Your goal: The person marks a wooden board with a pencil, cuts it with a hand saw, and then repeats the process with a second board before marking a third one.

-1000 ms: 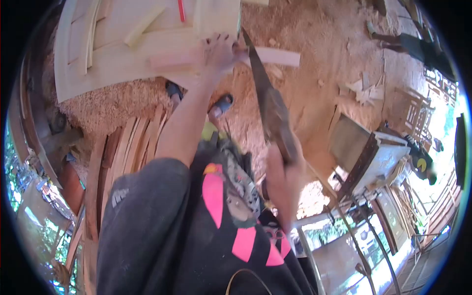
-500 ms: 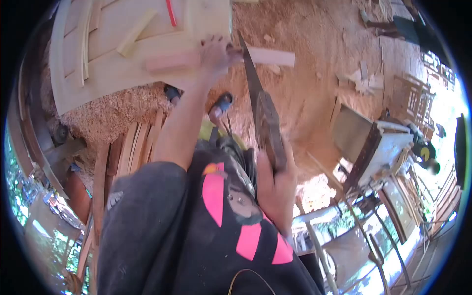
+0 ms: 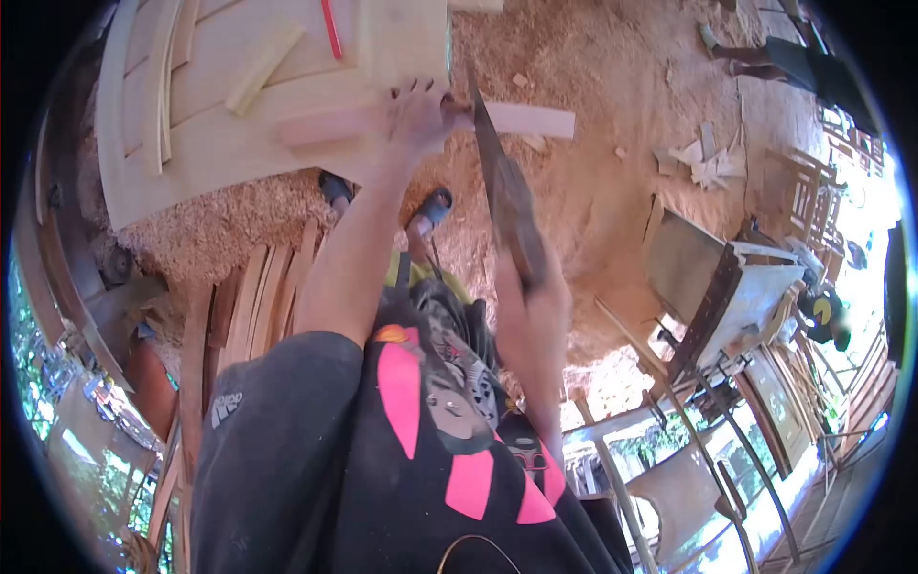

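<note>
Pale wooden strip (image 3: 524, 120) lies across the edge of the light wooden panel (image 3: 220, 143). The left hand (image 3: 419, 117) presses it down with fingers curled over it. The right hand (image 3: 531, 301), closed around the dark rusty hand saw (image 3: 502, 187), has pushed the blade forward since a moment ago, so the sawing stroke goes on.

This is an open-sided woodworking workshop. The ground is buried in sawdust (image 3: 593, 115) and curled shavings, with pale offcuts (image 3: 703, 163) scattered over it. A large unfinished panel (image 3: 220, 134) of bare light wood lies flat, with a red pencil (image 3: 331, 29) on it. Thin bent slats (image 3: 258, 297) are stacked side by side on the ground. A handsaw (image 3: 502, 182) sits across a wooden strip (image 3: 521, 120) at the panel's edge. To the right stand a rough work table (image 3: 736, 287) and bare wooden chair frames (image 3: 813, 206), and daylight and greenery (image 3: 38, 364) show at the edges
</note>
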The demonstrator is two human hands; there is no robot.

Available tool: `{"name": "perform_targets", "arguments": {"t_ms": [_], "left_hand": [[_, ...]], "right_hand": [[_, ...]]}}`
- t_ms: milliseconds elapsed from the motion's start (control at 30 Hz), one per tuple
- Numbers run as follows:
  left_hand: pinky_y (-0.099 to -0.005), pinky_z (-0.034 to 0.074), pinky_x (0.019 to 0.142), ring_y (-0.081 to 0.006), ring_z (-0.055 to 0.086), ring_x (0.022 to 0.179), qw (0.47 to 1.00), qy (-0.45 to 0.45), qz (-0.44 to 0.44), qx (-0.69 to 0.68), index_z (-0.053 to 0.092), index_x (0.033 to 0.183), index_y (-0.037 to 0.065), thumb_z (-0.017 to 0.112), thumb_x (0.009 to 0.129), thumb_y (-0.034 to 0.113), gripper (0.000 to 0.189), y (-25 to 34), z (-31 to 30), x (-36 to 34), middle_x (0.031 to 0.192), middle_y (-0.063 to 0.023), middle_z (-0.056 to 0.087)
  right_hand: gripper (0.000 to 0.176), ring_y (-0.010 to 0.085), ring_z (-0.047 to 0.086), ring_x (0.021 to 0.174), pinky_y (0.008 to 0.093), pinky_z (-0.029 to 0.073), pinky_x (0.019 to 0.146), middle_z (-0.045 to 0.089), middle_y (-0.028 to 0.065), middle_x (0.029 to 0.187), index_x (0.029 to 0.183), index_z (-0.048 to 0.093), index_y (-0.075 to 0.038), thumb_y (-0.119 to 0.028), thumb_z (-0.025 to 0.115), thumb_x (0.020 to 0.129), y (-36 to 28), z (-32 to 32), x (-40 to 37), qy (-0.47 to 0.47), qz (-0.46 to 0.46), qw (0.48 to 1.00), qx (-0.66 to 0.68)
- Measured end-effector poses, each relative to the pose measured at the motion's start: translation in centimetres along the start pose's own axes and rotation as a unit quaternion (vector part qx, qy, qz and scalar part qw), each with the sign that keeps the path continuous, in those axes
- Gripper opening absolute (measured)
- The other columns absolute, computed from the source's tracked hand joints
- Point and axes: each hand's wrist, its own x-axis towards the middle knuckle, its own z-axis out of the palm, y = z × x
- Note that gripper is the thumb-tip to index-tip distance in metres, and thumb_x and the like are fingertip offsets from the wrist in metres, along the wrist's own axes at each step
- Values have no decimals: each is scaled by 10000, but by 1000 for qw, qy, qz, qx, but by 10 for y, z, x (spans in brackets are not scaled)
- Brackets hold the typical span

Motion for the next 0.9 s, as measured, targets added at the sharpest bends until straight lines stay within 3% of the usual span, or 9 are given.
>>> {"name": "perform_targets", "arguments": {"t_ms": [100, 200, 233, 300, 367, 433, 500, 700, 900], "left_hand": [[-508, 490, 892, -323, 612, 1077, 996, -50, -20, -70, 706, 940, 145, 838, 773, 403, 334, 8, -16, 0, 1028, -56, 664], [-547, 418, 943, -296, 602, 1121, 999, -26, -13, -30, 722, 928, 175, 781, 820, 463, 313, 9, -12, 0, 1045, -64, 681], [-547, 418, 943, -296, 602, 1121, 999, -23, -12, -29, 722, 928, 175, 781, 820, 463, 313, 11, -13, -1, 1045, -64, 681], [-501, 437, 956, -310, 617, 1069, 1000, -15, -14, -8, 717, 951, 154, 825, 796, 419, 325, 12, -16, 0, 1065, -50, 665], [-495, 433, 963, -305, 615, 1075, 999, -23, -17, -21, 717, 948, 152, 815, 810, 417, 315, 13, -20, 2, 1070, -46, 665], [-490, 429, 970, -300, 614, 1080, 998, -48, -6, -37, 716, 946, 150, 804, 824, 416, 305, 11, -16, -10, 1075, -42, 664], [-510, 405, 942, -275, 597, 1147, 1000, -13, 1, 8, 725, 908, 172, 759, 816, 470, 314, 2, -3, -1, 1061, -30, 677], [-484, 441, 952, -274, 592, 1135, 999, -30, -18, 3, 728, 965, 156, 801, 817, 440, 328, 9, -11, 0, 1074, -23, 666], [-505, 382, 954, -267, 583, 1171, 999, -38, -13, -16, 720, 946, 182, 769, 797, 522, 375, 8, -15, -1, 1086, -19, 669]], "right_hand": [[541, 396, 710, 1078, 442, 543, 912, 679, 255, 1225, 1505, 458, -20, -182, 616, 1014, -29, -54, -102, -37, 30, 999, -24], [557, 408, 708, 1087, 451, 546, 914, 686, 255, 1221, 1524, 441, -29, -175, 610, 1013, -21, -39, -94, -11, 50, 999, 10], [534, 438, 715, 1024, 476, 548, 876, 696, 267, 1161, 1504, 455, -28, -184, 601, 1015, -2, -18, -58, 14, -33, 998, -47], [453, 509, 675, 946, 532, 520, 791, 682, 323, 1010, 1373, 517, 2, -281, 578, 1024, 16, 26, 33, -13, 48, 999, 7], [427, 516, 671, 935, 539, 516, 775, 687, 326, 978, 1322, 538, 4, -304, 566, 1027, 29, 51, 88, 7, -6, 1000, 6], [361, 305, 677, 799, 396, 513, 761, 662, 228, 879, 1268, 612, 33, -239, 576, 1034, 9, 45, 90, 10, -9, 999, -38], [446, 479, 695, 925, 508, 534, 783, 693, 297, 999, 1362, 534, 22, -270, 576, 1028, -11, 8, 18, -25, 56, 998, 6], [498, 472, 686, 1075, 469, 555, 849, 654, 304, 1209, 1459, 486, 3, -125, 621, 997, -15, -55, -125, 7, -16, 999, 31], [392, 506, 674, 859, 543, 520, 737, 682, 313, 894, 1301, 553, 18, -267, 560, 1032, 31, 48, 79, -15, 1, 1000, 16]]}}
